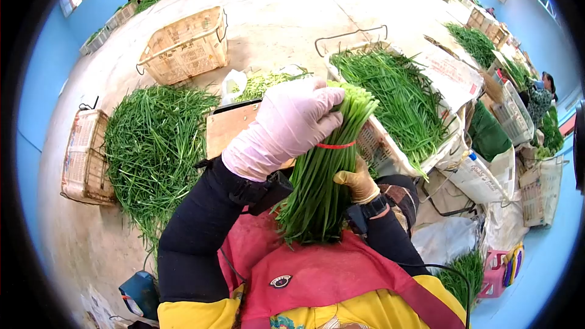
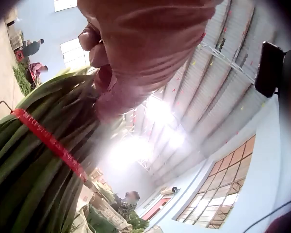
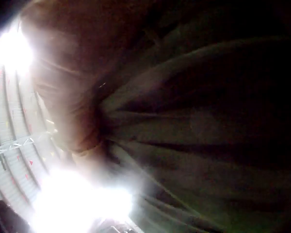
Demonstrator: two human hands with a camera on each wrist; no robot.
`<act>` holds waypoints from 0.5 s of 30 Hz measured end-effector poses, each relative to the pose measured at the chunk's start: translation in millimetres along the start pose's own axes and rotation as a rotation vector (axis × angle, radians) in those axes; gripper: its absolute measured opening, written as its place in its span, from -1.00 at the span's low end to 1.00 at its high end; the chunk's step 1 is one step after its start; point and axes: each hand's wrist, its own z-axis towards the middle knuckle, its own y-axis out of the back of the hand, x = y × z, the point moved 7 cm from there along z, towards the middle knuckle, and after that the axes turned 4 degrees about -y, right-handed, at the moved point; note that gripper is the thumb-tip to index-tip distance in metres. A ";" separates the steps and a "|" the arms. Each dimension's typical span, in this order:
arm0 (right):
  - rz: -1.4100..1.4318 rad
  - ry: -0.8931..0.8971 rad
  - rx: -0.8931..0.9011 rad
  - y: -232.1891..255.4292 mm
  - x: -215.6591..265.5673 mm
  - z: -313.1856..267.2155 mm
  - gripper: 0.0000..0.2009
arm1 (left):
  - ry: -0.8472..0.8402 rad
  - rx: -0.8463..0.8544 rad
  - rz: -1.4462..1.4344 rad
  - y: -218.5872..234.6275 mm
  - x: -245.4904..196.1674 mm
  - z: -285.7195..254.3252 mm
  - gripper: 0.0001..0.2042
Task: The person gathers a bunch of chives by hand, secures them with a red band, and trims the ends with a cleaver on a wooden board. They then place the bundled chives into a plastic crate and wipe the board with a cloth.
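A thick bunch of green garlic chives [image 1: 317,189] stands tilted in front of the red apron, pale cut ends uppermost. A red band [image 1: 336,145] circles it below those ends; printing shows on the band [image 2: 48,143] in the left wrist view. My left hand [image 1: 286,123], in a pale pink glove, has its fingers curled at the pale ends, above the band. Lower on the bunch's right side, my right hand [image 1: 358,184] in a yellowish glove grips it, thumb in front and fingers hidden behind. The right wrist view is dark, with leaves [image 3: 194,126] close up.
A crate of loose chives [image 1: 390,94] stands at the front right. To the left lies a large chive heap [image 1: 158,146] beside a crate [image 1: 85,155]. A board [image 1: 228,131] is partly behind the left hand. Farther off is another crate [image 1: 186,45]; a pink stool [image 1: 492,274] is at right.
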 end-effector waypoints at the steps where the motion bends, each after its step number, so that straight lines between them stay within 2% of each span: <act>1: -0.002 0.003 -0.001 -4.6 2.3 -1.9 -0.13 | -0.003 0.019 0.015 -1.3 -2.3 2.3 -0.77; 5: -0.026 -0.002 0.010 -2.0 -0.9 -5.0 -0.13 | -0.034 0.035 0.111 -0.5 -14.2 9.5 -0.84; 8: -0.043 0.007 0.030 3.3 -3.3 -6.0 -0.13 | -0.083 -0.022 0.090 -2.7 -15.0 10.6 -0.90; 10: -0.050 0.009 0.045 4.1 -3.5 -8.2 -0.13 | 0.016 0.069 -0.081 -10.8 -4.4 11.4 -0.92; 14: -0.013 0.034 0.031 1.6 1.7 -13.3 -0.14 | 0.018 0.149 -0.188 -11.8 -4.8 11.6 -0.94; 15: -0.001 0.036 0.024 1.3 2.8 -14.9 -0.15 | 0.126 0.157 -0.322 -12.6 0.1 10.5 -0.94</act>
